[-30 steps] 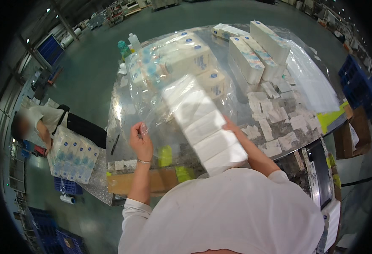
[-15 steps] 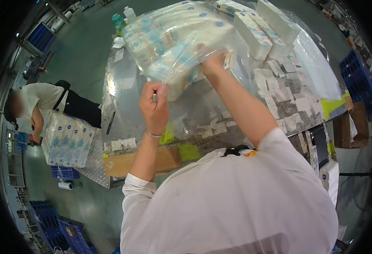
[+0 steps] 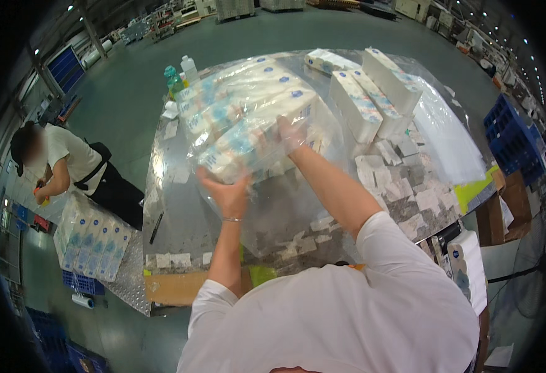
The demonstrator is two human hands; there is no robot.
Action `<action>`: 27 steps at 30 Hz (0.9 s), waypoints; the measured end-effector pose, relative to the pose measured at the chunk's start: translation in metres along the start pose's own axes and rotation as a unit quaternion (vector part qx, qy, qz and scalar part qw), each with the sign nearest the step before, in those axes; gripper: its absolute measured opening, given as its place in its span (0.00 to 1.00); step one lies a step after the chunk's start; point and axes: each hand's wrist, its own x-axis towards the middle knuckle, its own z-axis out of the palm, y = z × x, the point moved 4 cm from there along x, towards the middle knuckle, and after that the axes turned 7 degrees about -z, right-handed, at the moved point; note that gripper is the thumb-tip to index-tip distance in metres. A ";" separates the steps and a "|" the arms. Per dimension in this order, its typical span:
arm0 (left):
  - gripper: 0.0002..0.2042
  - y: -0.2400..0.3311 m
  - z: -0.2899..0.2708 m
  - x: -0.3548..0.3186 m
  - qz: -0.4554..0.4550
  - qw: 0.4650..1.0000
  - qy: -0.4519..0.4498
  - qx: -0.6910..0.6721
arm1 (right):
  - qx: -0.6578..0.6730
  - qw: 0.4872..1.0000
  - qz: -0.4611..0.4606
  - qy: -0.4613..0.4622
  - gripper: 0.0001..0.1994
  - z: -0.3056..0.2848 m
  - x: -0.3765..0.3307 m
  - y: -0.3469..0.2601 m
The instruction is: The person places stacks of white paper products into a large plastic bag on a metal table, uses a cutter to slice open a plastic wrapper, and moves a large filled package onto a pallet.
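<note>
Packs (image 3: 296, 109) inside clear bag (image 3: 223, 124), on table (image 3: 177, 214) | left hand (image 3: 224, 191) spread, thumb and fingers apart, against nearest pack; right hand (image 3: 290, 134) touching packs, grip: cannot tell | packs bagged, bag apparently unsealed | slack film by hands in the way | rightward: unbagged packs (image 3: 355, 107), scraps (image 3: 403, 171)

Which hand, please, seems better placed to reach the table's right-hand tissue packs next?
Probably the right hand: it is nearer those tissue packs, though seemingly inside the clear plastic bag; the left hand is farther.
</note>
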 end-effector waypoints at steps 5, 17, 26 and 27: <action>0.43 -0.009 0.004 0.026 0.015 0.997 -0.048 0.056 | 0.316 0.883 0.270 -0.218 0.18 -0.011 -0.057 0.038; 0.10 0.025 -0.049 0.014 0.148 0.960 -0.149 0.187 | -0.295 0.814 -0.036 -0.499 0.16 0.030 -0.051 0.005; 0.07 -0.023 -0.071 0.010 0.048 0.940 -0.145 0.305 | -0.577 0.596 -0.263 -0.492 0.16 -0.043 0.003 0.052; 0.07 -0.023 -0.070 0.010 0.046 0.936 -0.140 0.319 | -0.586 0.607 -0.254 -0.473 0.16 -0.042 0.014 0.056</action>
